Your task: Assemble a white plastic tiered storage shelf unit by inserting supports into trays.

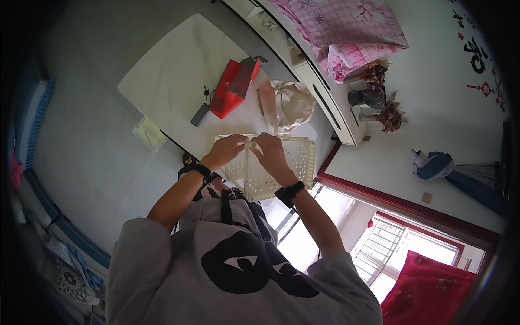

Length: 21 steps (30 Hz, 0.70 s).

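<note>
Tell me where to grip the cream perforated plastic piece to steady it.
Likely the right-hand rim of the plastic piece, from the person's right: that long edge is uncovered, while the left hand and right hand work near its upper-left corner.

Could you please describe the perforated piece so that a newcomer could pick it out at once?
Find the big pale table, then look to its near end, where the left hand and right hand are close together. Right there is the cream perforated piece. Its many small holes set it apart from the red bag and the cream bag beyond it.
</note>
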Tool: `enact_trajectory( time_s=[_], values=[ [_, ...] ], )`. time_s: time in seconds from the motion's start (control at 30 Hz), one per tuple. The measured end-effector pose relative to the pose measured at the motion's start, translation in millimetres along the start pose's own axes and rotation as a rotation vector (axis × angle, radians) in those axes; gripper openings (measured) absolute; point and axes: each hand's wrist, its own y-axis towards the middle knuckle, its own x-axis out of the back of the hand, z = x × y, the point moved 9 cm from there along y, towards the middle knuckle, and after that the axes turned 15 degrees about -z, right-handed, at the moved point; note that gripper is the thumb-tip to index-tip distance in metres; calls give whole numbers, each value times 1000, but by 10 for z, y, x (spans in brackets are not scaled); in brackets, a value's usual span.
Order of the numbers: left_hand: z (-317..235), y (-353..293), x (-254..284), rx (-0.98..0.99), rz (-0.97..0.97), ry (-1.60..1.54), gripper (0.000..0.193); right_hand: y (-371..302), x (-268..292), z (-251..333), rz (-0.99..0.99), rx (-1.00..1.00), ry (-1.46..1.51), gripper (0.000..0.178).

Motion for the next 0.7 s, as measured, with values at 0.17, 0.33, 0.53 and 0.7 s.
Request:
enact_trajectory(
  time_s=[0.17, 0.33, 0.53, 0.7],
  values=[
    [223, -71, -193, 231, 21, -394, 32, -148, 575, -289, -150, -121, 2, 47],
    [-430, -127, 42, 345, 111, -181, 38, -887, 947, -2054, -369, -718, -34, 50],
    [-618, -28, 24, 232, -60, 118, 36, -1252, 675, -2585, -88, -832, 182, 42],
    [-647, -61, 43, 144, -147, 236, 32, -937, 977, -2283, -278, -751, 351, 43]
  ],
)
